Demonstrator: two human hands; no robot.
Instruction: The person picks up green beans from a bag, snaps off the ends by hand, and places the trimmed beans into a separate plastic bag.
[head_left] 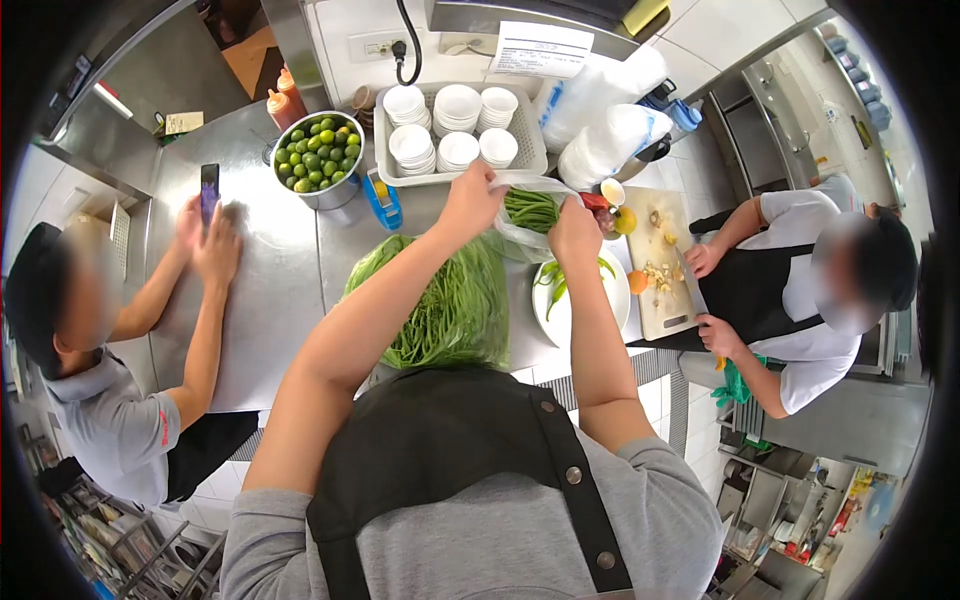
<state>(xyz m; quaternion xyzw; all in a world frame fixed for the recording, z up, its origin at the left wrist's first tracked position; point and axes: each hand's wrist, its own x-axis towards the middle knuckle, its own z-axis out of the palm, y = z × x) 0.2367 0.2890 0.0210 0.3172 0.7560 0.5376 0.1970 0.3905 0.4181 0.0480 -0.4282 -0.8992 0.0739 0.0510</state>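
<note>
My left hand (pixel 472 207) pinches the left side of the mouth of a clear plastic bag (pixel 515 239), and my right hand (pixel 576 236) grips its right side. Cut green beans (pixel 532 209) lie inside this bag. Below my left forearm sits a much larger clear bag full of long green beans (pixel 440 310). Under my right wrist is a white plate (pixel 613 305) with a few green chili peppers (pixel 556 288) on it; my forearm hides part of it.
A basket (pixel 535 150) of stacked white bowls, a pot of limes (pixel 318 150) and a blue tape dispenser (pixel 382 205) stand behind. At right, a person in an apron works at a cutting board (pixel 668 315). Another person at left holds a phone (pixel 209 190).
</note>
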